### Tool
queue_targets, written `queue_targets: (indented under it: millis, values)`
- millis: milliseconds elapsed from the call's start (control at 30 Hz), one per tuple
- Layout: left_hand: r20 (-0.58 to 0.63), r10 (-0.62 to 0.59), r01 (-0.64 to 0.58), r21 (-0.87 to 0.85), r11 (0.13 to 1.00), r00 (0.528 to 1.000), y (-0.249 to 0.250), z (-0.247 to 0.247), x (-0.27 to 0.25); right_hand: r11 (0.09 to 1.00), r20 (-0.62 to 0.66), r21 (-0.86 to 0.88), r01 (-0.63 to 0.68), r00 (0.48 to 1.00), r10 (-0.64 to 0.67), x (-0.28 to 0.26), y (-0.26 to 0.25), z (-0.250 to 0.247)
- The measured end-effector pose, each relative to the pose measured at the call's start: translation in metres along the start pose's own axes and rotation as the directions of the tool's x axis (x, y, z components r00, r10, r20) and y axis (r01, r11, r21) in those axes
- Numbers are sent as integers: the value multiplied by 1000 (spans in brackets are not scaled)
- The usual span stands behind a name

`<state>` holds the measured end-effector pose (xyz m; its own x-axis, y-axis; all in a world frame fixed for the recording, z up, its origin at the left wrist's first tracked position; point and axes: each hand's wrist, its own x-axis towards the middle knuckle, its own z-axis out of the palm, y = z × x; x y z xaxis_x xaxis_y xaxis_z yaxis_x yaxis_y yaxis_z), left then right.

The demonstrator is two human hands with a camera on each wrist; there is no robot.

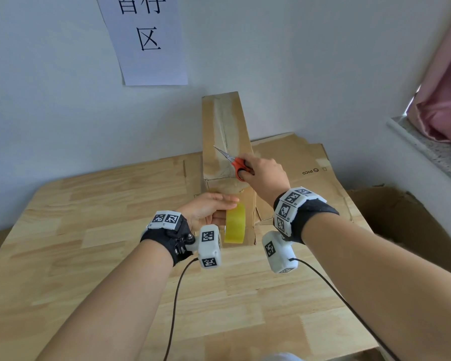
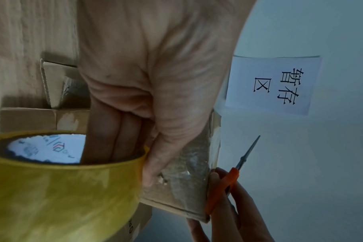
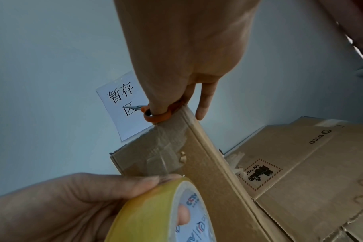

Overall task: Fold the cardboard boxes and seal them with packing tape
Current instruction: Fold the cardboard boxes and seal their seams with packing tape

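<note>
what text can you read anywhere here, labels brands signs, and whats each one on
"暂存区": paper sign on the wall.
"PICO": flattened cardboard box lying behind the upright cardboard box.
"UN 348", last digit cut off: hazard sticker on that flattened box.
Print inside the core of the yellow tape roll: too blurred to read.

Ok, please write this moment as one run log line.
left hand: holds tape roll | right hand: holds scissors | box: upright, taped
</note>
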<state>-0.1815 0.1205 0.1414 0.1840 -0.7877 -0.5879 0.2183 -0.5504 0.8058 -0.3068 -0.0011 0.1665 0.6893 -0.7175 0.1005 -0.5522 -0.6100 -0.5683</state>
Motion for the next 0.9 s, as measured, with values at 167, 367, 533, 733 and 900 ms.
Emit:
queue_targets:
  millis: [167, 367, 533, 733, 900]
  values:
    - [-37, -48, 51, 84, 995, 998, 9, 3, 1, 1000, -11, 1, 14, 1000, -14, -1, 1, 0]
    - [27, -61, 56, 162, 985, 998, -3, 5, 4, 1000, -32, -6, 30, 999, -30, -6, 2, 0]
    - [26, -30, 27, 99, 995, 999, -12, 3, 7, 999, -31, 31, 34, 999, -33, -6, -1, -4]
    - [25, 21, -19, -67, 998, 999, -23, 8, 12, 972, -33, 232, 26, 999, -19, -12, -3, -24]
    - [17, 32, -31, -85, 996, 999, -19, 9, 12, 942, 58, 324, -89, 996, 74, -11, 2, -55]
